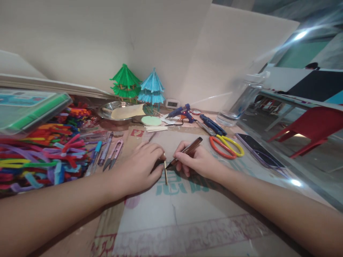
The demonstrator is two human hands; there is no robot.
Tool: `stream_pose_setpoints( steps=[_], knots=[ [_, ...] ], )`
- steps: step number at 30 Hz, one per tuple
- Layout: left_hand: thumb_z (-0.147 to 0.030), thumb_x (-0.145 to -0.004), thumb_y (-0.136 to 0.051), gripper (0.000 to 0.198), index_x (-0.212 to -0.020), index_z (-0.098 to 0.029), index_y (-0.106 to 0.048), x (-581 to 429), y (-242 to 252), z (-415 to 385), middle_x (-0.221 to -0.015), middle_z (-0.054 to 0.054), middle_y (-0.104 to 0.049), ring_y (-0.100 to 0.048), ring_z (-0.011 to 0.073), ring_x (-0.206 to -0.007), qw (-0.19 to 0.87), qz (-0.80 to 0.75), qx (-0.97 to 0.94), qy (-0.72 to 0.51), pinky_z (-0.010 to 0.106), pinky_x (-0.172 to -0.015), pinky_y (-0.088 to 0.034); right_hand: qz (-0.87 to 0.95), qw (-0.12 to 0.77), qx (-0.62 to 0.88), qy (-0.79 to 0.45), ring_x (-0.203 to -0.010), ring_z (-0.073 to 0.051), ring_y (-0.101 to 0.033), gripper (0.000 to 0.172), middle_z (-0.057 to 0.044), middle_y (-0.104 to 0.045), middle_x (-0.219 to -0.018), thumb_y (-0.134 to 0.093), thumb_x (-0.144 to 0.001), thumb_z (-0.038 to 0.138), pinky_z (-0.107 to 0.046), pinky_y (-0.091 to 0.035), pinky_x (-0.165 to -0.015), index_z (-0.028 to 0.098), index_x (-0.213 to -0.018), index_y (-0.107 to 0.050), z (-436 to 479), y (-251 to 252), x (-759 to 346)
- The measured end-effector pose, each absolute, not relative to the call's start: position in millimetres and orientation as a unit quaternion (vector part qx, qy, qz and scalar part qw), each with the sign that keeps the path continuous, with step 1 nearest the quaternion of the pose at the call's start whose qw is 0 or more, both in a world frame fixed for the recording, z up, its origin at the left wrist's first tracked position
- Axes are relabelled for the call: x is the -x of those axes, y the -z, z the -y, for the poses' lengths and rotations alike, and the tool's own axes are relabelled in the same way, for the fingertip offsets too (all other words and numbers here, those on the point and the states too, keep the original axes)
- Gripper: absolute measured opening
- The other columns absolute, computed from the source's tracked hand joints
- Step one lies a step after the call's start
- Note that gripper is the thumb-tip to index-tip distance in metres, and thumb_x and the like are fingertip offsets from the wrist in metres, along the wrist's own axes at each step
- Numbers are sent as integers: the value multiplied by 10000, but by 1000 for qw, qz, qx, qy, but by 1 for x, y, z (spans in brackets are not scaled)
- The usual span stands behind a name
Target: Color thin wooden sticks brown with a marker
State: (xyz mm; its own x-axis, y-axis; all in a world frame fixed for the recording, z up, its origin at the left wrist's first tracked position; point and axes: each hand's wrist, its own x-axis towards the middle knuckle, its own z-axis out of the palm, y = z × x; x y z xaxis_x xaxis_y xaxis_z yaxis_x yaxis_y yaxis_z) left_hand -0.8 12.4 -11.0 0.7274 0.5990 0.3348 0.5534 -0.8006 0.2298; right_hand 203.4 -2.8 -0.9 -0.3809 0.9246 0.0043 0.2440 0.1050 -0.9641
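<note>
My left hand (143,164) pinches the upper part of a thin wooden stick (165,173) against the printed cardboard sheet (203,214). The stick's lower end looks darker than the rest. In my right hand (197,159) is a brown marker pen (191,145), slanted, its dark tip touching or very near the middle of the stick. Beyond my hands lies a small row of pale sticks (156,128), beside a light green disc (151,120).
Bundles of pipe cleaners (40,160) and a plastic case (32,110) crowd the left. Behind are green (125,84) and blue (152,87) paper-like pagodas, a steel bowl (104,116) and a glue gun (182,112). Scissors (226,145), a phone (259,151) and a clear jug (235,103) stand right.
</note>
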Motion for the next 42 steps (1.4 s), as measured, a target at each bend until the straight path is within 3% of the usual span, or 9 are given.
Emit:
stream_pose_setpoints(
  steps=[12,21,31,37,42],
  knots=[
    [-202,-870,-458,89,-920,-183,-530,0,10,-13,-1031,88,-590,-533,258,-1016,51,-317,-928,-191,464,-916,-440,675,294,413,-535,-370,-54,-473,248,44,-612,-542,-620,-791,389,-170,-365,-382,192,-756,-474,6,-1,-205],
    [-206,-872,-452,92,-917,-178,-528,1,10,-13,-1030,96,-582,-525,260,-1011,62,-317,-927,-192,464,-914,-438,659,340,435,-511,-366,-66,-494,219,52,-604,-545,-603,-803,372,-183,-385,-385,191,-790,-481,3,1,-203],
    [-205,-873,-456,106,-940,-183,-535,1,10,-13,-1043,88,-577,-517,259,-1033,59,-317,-927,-191,458,-924,-429,687,289,405,-530,-383,-54,-470,233,39,-610,-562,-618,-800,372,-169,-365,-388,190,-760,-479,7,0,-207],
    [-201,-876,-452,82,-915,-187,-523,0,10,-13,-1032,88,-588,-531,254,-1020,54,-314,-928,-194,458,-923,-435,662,322,436,-517,-365,-58,-476,222,56,-594,-538,-600,-803,378,-167,-363,-373,197,-784,-474,6,1,-204],
    [-199,-866,-457,93,-921,-191,-531,0,10,-13,-1036,86,-586,-530,259,-1032,57,-316,-927,-193,461,-921,-438,673,294,419,-534,-371,-57,-476,254,46,-606,-533,-634,-781,393,-166,-364,-374,191,-760,-481,5,0,-205]
  ],
)
